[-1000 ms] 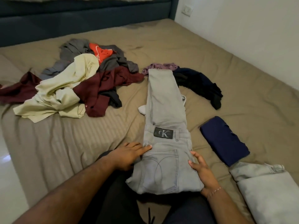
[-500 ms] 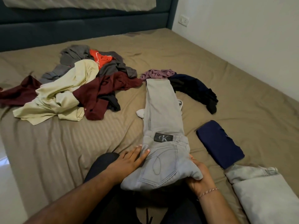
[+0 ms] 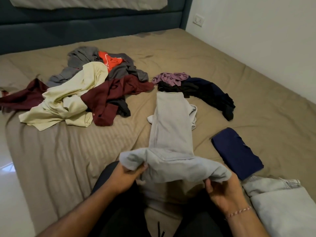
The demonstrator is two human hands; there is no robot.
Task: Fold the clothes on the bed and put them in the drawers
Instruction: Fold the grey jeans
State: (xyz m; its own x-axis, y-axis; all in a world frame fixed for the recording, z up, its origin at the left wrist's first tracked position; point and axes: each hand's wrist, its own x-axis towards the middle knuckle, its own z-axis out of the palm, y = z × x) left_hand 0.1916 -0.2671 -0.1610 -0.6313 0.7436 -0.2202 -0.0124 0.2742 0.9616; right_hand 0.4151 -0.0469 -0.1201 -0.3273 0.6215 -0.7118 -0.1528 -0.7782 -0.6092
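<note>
A person kneels or sits at the near edge of a bed [image 3: 239,86] covered by a tan sheet, seen from above. Both hands lift the near end of a pair of light grey jeans [image 3: 171,134], whose legs lie stretched away across the sheet. The left hand [image 3: 124,177] grips the left corner, its fingers [image 3: 136,170] curled round a bunch of the cloth. The right hand [image 3: 224,192], a thin bracelet at its wrist, holds the right corner, with the thumb under the cloth and the other fingers hidden behind it. The raised edge sags between the two hands.

Beyond the far end of the jeans lies a crumpled dark garment [image 3: 210,93], with a purple one [image 3: 171,77] touching it. To the left sits a loose pile: a cream garment [image 3: 71,98], a maroon one [image 3: 111,98], a grey one [image 3: 82,57] and an orange one [image 3: 111,61], overlapping. To the right of the jeans lies a folded navy item [image 3: 236,151], and nearer, touching it, a folded pale grey item [image 3: 282,207]. A dark blue headboard [image 3: 85,29] stands at the far end, a white wall [image 3: 256,31] on the right.
</note>
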